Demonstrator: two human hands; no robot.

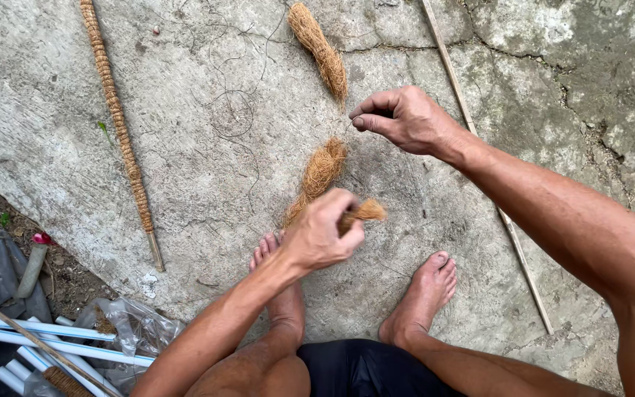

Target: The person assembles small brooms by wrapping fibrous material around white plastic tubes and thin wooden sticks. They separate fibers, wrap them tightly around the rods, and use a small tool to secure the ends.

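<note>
At the far left edge, on dirt beside the slab, lie white pipes (53, 329), a clear plastic bag (132, 327) and a grey tube with a red cap (33, 266). A thin stick (9, 320) crosses over the pipes. On the concrete floor (185, 147) a long pole wrapped in coir rope (120, 125) runs from the top edge down to a bare end near the slab's lower edge.

Next comes the left hand (321, 234), raised above the left foot (277, 283). Its fingers (353, 234) are curled tight around a small tuft of coir (365, 212), whose frayed end sticks out to the right of the fist. Just behind the hand, a bundle of coir (321, 173) lies on the floor, tapering towards the toes. Higher up, another coir bundle (321, 51) lies alone near the top edge, well apart from the first.

The right hand (406, 121) hovers above the floor, right of the two bundles. Its thumb and forefinger (376, 125) are pinched narrow on a fine thread (346, 130) that is barely visible; whether it runs to the tuft cannot be told. Loose dark strands (233, 110) curl across the concrete left of this hand.

The right foot (424, 294) rests flat below. Furthest right, a long thin cane (479, 147) lies slanted across the cracked slab, passing under the right forearm
</note>
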